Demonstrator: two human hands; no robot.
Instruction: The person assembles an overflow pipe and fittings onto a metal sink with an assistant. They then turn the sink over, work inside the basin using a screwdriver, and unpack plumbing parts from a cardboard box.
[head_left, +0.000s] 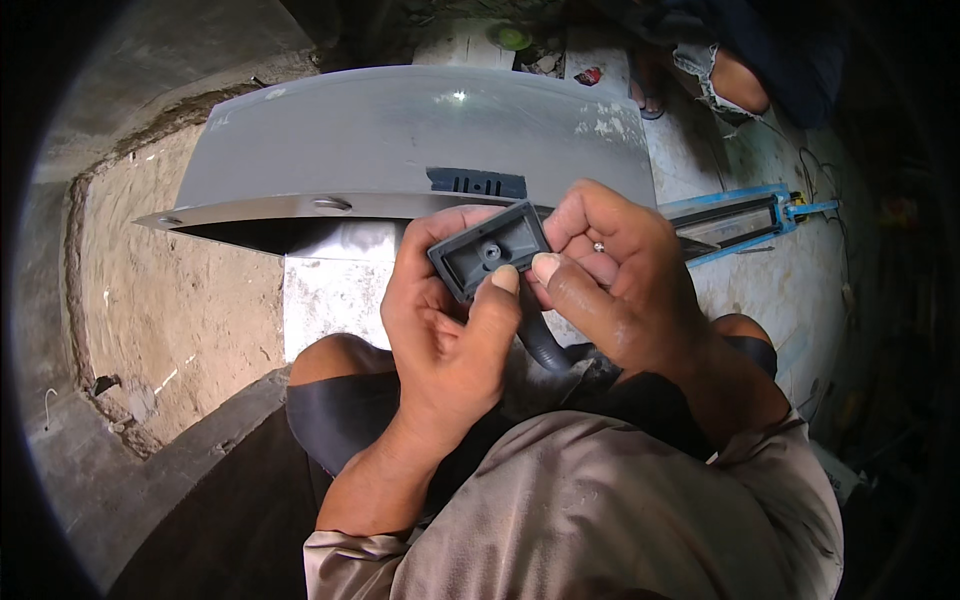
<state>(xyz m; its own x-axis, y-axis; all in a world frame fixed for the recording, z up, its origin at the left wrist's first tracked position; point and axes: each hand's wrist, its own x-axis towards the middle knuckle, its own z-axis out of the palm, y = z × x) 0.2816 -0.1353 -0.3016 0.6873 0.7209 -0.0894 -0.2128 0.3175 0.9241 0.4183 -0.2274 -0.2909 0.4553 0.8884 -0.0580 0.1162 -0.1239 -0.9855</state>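
Observation:
My left hand (450,330) is closed round a dark grey, rectangular plastic overflow fitting (465,266). Its hollow side faces up, with a round holed boss in the middle, and my left thumb presses on its near rim. My right hand (630,275) pinches the fitting's right edge between thumb and fingers. A small shiny metal piece (599,247) shows among the curled right fingers; its kind is unclear. Below the fitting a grey hose (543,342) curves down between my hands. Just beyond them stands a large grey metal sink (370,130) with a dark slotted patch (478,184) near its lip.
To the right lies a blue caulking gun (740,215) on a pale surface. Another person's knee (738,82) and foot (650,100) are at the upper right. Sandy ground (190,300) stretches along the left, edged by concrete. My knees flank the work.

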